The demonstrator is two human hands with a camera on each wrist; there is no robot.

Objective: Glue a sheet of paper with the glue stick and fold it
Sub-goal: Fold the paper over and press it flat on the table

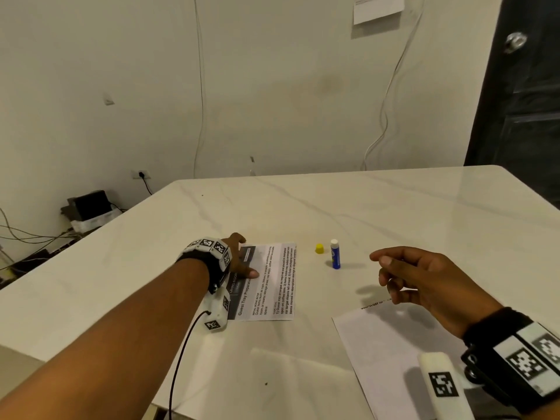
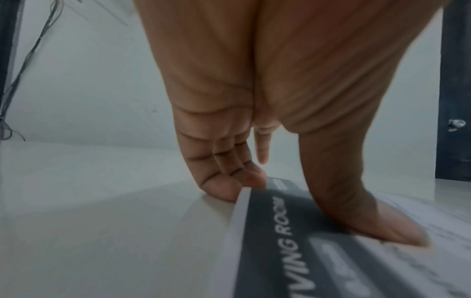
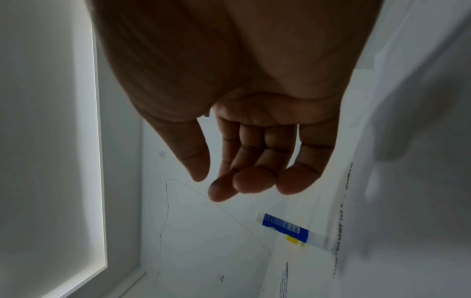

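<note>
A printed sheet [image 1: 269, 283] lies flat on the white marble table [image 1: 394, 213]. My left hand [image 1: 247, 256] rests on the sheet's far left corner. In the left wrist view the thumb [image 2: 369, 221] presses on the dark header of the sheet [image 2: 288, 242], and the fingertips [image 2: 226, 191] touch down at its edge. The glue stick [image 1: 335, 254], blue with a white top, stands upright and uncapped right of the sheet. Its yellow cap [image 1: 319, 248] sits beside it. My right hand [image 1: 383, 268] hovers right of the glue stick [image 3: 285, 224], fingers loosely curled, holding nothing.
A second sheet [image 1: 394, 344], mostly blank side up, lies at the near right under my right forearm. A dark door [image 1: 521, 101] stands behind the table's right corner. Cables and a dark box [image 1: 88, 207] sit on the floor at the left.
</note>
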